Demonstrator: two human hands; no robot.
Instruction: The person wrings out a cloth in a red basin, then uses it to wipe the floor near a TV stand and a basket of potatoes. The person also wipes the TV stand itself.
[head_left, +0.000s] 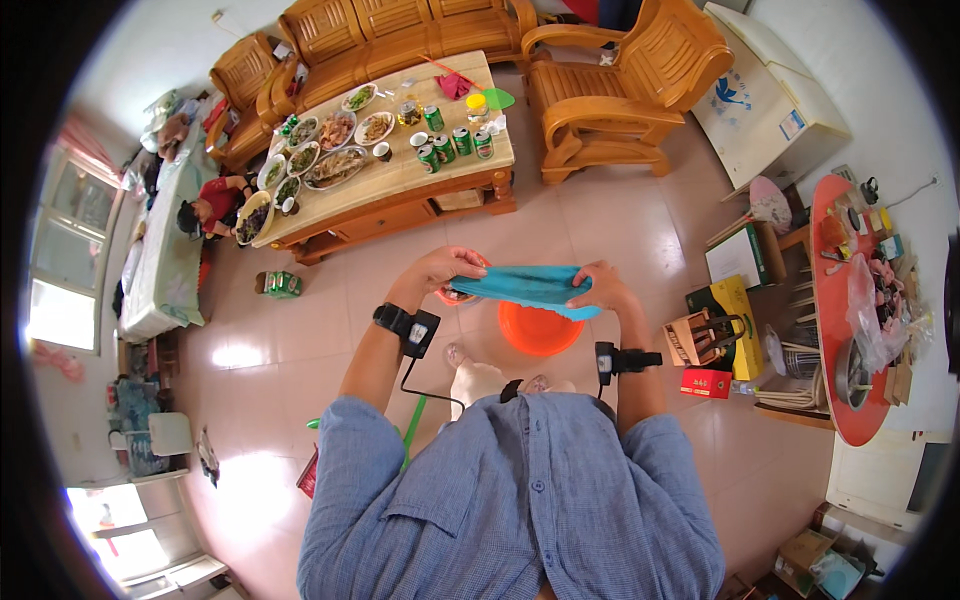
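A blue cloth (517, 285) is stretched between my two hands, in front of my body. My left hand (444, 268) pinches its left end, and my right hand (600, 286) grips the right end with thumb and fingers. The cloth looks folded lengthwise, with a dark patch on its upper face and a frayed lower edge. Below it an orange plastic basin (541, 330) stands on the tiled floor, its far side hidden by the cloth. Another reddish container (454, 295) sits partly behind my left hand; its contents are mostly hidden.
Ahead is a long table (397, 180) with dishes of food and several green drink cans (444, 148). A wooden armchair (600, 97) stands beyond to the right. Boxes (727, 322) and a round red table (823, 300) line the right wall. A person (217, 206) is at the table's left end.
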